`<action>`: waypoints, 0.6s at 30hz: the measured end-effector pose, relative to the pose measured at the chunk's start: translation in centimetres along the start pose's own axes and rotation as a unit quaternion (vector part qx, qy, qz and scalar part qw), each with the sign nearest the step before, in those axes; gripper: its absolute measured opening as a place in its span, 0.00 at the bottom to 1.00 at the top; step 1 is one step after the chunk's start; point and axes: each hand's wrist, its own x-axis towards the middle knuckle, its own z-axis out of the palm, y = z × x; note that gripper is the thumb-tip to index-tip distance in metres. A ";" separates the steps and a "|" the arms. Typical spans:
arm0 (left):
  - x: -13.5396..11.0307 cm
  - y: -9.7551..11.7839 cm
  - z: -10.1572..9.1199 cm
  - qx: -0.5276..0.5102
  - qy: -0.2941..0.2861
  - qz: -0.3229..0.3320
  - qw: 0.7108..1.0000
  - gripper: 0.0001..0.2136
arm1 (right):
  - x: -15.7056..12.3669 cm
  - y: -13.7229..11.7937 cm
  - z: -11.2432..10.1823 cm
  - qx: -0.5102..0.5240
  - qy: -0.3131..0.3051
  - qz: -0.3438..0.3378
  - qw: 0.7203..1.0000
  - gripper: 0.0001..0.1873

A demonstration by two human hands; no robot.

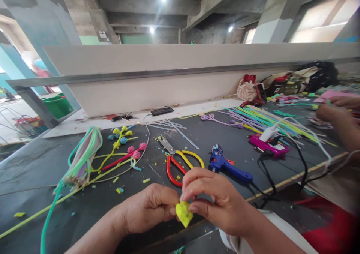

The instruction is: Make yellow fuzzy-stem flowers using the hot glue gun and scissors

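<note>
Between my two hands, over the table's front edge, is a small crumpled yellow fuzzy piece [184, 213], like a bud of bent pipe cleaner. My left hand [153, 208] pinches it from the left with closed fingers. Thumb and fingertips of my right hand [216, 201] press on its right side and top. Just beyond lie scissors [176, 154] with one red and one yellow handle, blades pointing away. Right of them rests a blue glue gun [229, 167]. Finished-looking stems with pink balls [136, 151] and yellow and blue balls [120, 136] lie to the left.
A tied bundle of pastel pipe cleaners [84, 156] lies at left, with loose ones [270, 120] spread at right. A magenta power strip [268, 147] with cords sits near the right edge. A phone [162, 111] lies by the partition. Another person's hands [337, 115] work at far right.
</note>
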 end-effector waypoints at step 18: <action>0.1 -0.6 0.4 0.095 -0.110 0.034 0.989 0.15 | 0.1 -0.6 -0.3 -0.057 -0.135 -0.004 0.989 0.04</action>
